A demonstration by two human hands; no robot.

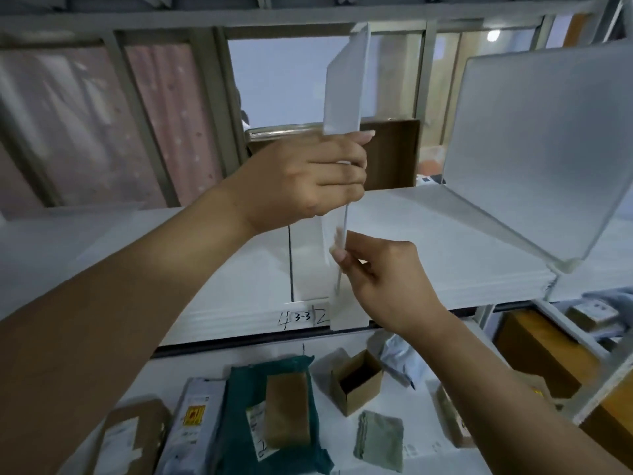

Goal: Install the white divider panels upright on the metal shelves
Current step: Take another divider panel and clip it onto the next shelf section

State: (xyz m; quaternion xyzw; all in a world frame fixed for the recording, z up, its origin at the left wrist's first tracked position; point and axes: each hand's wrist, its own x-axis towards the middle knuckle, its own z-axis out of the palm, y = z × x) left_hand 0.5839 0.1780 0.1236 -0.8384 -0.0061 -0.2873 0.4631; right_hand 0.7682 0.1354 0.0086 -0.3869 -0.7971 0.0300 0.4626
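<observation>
Both of my hands are closed on the same white divider panel [346, 87], which stands upright and edge-on to me on the white metal shelf [239, 269]. Nearest me, my right hand [380, 279] pinches the panel's front edge low down, thumb and fingertips pressed together on the thin edge just above the shelf's front lip. My left hand [308, 176] wraps the same edge higher up, fingers curled around to the far face. The panel's foot meets the shelf front at a white clip [349, 317], beside handwritten marks [303, 317] on the lip.

Below the shelf, closer to me, a lower level holds parcels: a dark green mailer bag [246, 382], a small open cardboard box [358, 380], and a grey-green pouch [378, 440].

To the right, a second white divider panel [541, 149] stands on the same shelf, tilted in my view, well apart from mine. Behind my panel sits a brown cardboard box [390, 152] at the back of the shelf, with the grey shelf frame [219, 97] beyond it.
</observation>
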